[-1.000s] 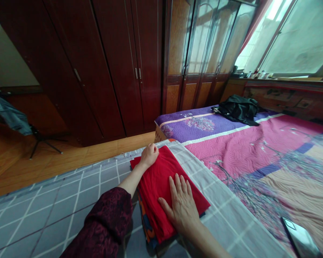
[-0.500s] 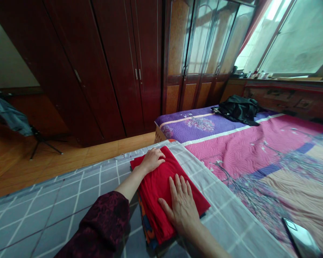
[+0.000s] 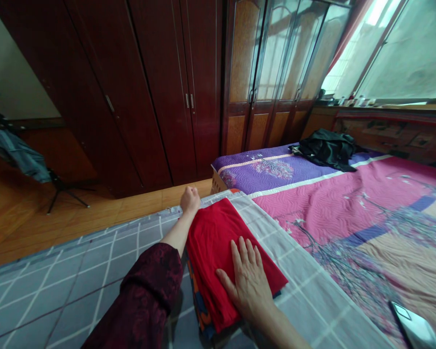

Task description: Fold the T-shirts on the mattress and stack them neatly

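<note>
A folded red cloth [image 3: 212, 237] lies on top of other folded fabric, whose blue and orange patterned edge [image 3: 202, 317] shows beneath its near left side. My right hand [image 3: 247, 281] rests flat on the red cloth, fingers spread and thumb out to the left. At the cloth's far left corner, my left hand [image 3: 191, 199] is closed like a fist. Its fingers curl away from view, so whatever they may hold is hidden. My left forearm, in a dark patterned sleeve, runs along the cloth's left edge.
Grey checked bedding [image 3: 131, 266] lies under the stack. A patterned bedspread [image 3: 294, 203] adjoins it on the right, with a phone [image 3: 416, 322] and a dark garment [image 3: 325, 149] on it. Wardrobes [image 3: 160, 97] line the far side. A tripod stand [image 3: 60, 186] is on the floor at left.
My left hand has come off the top of the red cloth, moved left to its far corner and closed. The cloth's far left corner no longer sticks out. My right hand stays put.
</note>
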`<state>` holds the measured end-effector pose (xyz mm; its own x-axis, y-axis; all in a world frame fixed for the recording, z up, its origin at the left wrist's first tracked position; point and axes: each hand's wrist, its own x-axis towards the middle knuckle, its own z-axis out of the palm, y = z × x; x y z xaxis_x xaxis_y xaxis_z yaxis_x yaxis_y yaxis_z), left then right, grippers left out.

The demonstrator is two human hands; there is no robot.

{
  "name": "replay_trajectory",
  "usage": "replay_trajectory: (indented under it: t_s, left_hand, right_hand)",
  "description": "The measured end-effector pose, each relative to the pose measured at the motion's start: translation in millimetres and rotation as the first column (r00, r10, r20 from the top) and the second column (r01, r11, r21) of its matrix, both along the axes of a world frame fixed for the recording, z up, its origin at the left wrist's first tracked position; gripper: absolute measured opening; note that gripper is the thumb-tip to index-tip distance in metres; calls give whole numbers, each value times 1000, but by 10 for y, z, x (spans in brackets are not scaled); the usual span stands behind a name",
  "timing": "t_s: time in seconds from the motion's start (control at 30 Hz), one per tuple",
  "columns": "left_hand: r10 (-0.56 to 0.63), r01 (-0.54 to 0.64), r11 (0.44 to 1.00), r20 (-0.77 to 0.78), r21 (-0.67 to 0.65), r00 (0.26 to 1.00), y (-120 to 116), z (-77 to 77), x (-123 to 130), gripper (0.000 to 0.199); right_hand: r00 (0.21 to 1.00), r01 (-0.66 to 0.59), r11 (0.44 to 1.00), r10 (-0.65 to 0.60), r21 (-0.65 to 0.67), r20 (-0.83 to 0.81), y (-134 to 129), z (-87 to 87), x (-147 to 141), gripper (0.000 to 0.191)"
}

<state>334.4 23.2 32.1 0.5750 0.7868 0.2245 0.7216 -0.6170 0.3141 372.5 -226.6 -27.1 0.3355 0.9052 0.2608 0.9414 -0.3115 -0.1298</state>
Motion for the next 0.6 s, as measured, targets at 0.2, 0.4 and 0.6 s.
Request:
replay_trajectory:
  t_s: [0.2, 0.4, 0.6]
  left_hand:
    - [-186, 186, 983, -17, 5, 982, -432, -91, -156, 55]
    - [-241, 230, 966, -93, -115, 966, -496, -123, -376, 60]
    - [-524, 520, 847, -12, -109, 852, -1002, -188, -1078, 80]
  right_hand:
    - [997, -17, 997, 10, 80, 77, 39, -138, 44, 76]
    - [960, -243, 941, 198, 235, 198, 29, -347, 213, 51]
    - [859, -497, 830, 427, 254, 283, 72, -558, 515, 48]
